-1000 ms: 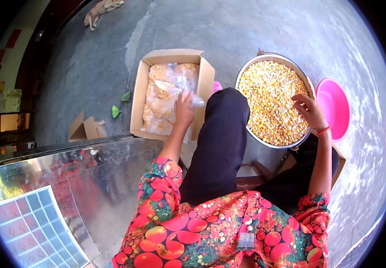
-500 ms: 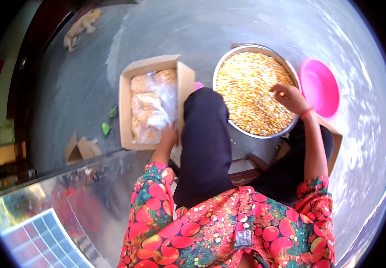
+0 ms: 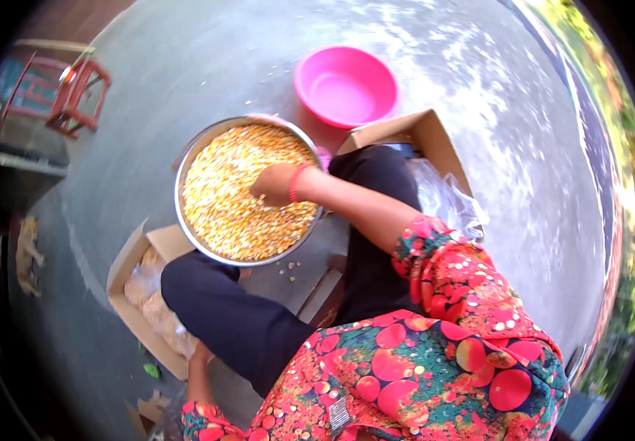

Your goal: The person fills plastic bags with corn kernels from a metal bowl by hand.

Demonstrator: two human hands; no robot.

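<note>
Right hand (image 3: 277,185): positioned over the yellow kernels (image 3: 222,191), fingers bent downward. Blur conceals the fingertips — whether they are together or apart, or clamped on kernels, cannot be determined. A red bracelet (image 3: 297,183) encircles the wrist. The kernels fill the round metal pan (image 3: 179,192), located left of center, beyond the knees. Left hand (image 3: 201,354): located at the near end of the left carton (image 3: 143,334), beside the plastic bags (image 3: 159,309) inside it. Its fingers are largely hidden; their state cannot be determined. Far side: pink basin (image 3: 347,88) on the floor, beyond the pan and to its right. Right side: open carton (image 3: 442,140) containing clear plastic (image 3: 442,198). Far left: red-brown stool (image 3: 75,95) — upright.
</note>
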